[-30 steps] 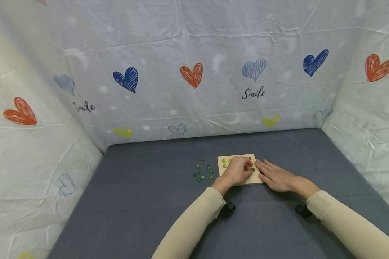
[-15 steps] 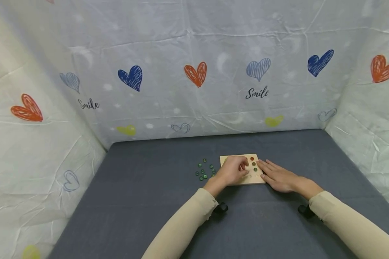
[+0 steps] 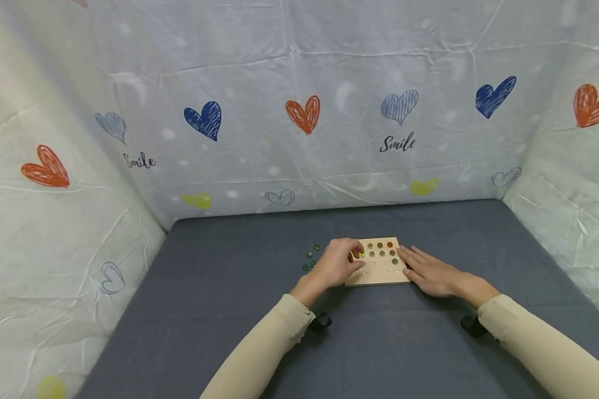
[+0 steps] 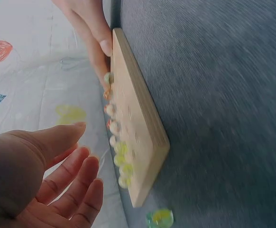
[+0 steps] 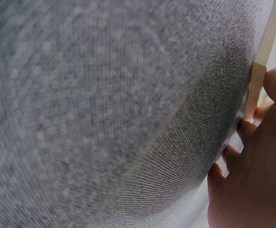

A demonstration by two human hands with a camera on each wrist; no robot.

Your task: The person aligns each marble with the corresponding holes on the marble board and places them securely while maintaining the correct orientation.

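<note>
wood board [image 3: 379,278], lh [image 3: 335,260] over l end, rh [image 3: 431,275] touching r edge

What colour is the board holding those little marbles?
The board is pale tan; it shows best in the left wrist view.

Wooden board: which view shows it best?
The head view: it shows the wooden board from above, with its marbles, though the left hand hides its left part. The left wrist view shows it closer but slanted; the right wrist view, only edges at the right border.
</note>
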